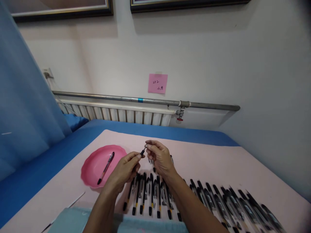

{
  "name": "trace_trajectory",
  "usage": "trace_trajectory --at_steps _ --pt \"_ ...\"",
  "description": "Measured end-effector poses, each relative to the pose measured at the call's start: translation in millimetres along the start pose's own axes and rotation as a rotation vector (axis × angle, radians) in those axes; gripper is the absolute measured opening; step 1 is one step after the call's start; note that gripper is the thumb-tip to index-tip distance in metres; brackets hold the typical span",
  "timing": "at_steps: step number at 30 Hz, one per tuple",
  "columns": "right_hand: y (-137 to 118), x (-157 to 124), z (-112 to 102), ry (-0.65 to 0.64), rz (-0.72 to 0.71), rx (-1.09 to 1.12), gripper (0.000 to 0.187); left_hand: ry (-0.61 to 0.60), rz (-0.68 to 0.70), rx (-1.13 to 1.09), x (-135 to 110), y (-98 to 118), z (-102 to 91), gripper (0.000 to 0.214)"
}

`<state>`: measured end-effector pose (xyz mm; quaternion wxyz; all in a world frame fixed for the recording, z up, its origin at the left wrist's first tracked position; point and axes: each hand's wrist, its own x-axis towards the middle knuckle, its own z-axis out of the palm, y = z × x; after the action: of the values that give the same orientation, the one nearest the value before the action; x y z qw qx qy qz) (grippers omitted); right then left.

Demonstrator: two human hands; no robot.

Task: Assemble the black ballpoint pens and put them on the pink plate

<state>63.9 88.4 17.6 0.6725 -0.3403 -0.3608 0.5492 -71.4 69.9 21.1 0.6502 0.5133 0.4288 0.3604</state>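
Note:
Above the rows of pens, my left hand (126, 165) is closed around a pen (142, 151), its black grip end pointing up and to the right. Thumb and fingertips of my right hand (160, 158) pinch a small silvery piece (146, 146) at the pen's tip; it looks like the pen's metal tip, but it is very small. Below my hands lie several disassembled pens (151, 194) side by side, with caps and small metal parts among them. A capped pen (106, 168) rests in a pink scalloped bowl (87, 176) to the left.
More pens (225, 204) lie in a slanted row at the right. A thin white stick (77, 199) is at the front left, near a light-blue cloth (70, 220). Behind the pink tabletop (206, 158) are a radiator (121, 114) and a pipe (209, 105).

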Motion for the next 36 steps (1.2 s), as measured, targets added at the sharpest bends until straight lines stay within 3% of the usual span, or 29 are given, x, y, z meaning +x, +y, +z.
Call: trace_trajectory --at_steps 7,16,25,29,36 --pt "3.6 -1.5 0.2 -0.033 0.014 -0.076 0.02 0.01 0.01 -0.005 0.8 -2.2 -1.2 0.027" --pt "3.3 -0.2 -2.8 -0.114 0.255 0.064 0.018 0.015 0.014 -0.01 1.7 -2.5 -1.7 0.027" --pt "9.0 2.5 -7.5 -0.071 0.135 -0.159 0.016 0.096 0.064 0.045 4.8 -5.2 3.5 0.028" --pt "8.8 0.8 -5.2 -0.07 0.198 -0.094 0.019 0.116 0.116 0.096 7.6 -7.7 3.2 0.027" --pt "5.4 0.6 -4.9 -0.126 0.187 -0.023 0.019 0.08 0.048 0.009 5.0 -3.9 3.0 0.026"
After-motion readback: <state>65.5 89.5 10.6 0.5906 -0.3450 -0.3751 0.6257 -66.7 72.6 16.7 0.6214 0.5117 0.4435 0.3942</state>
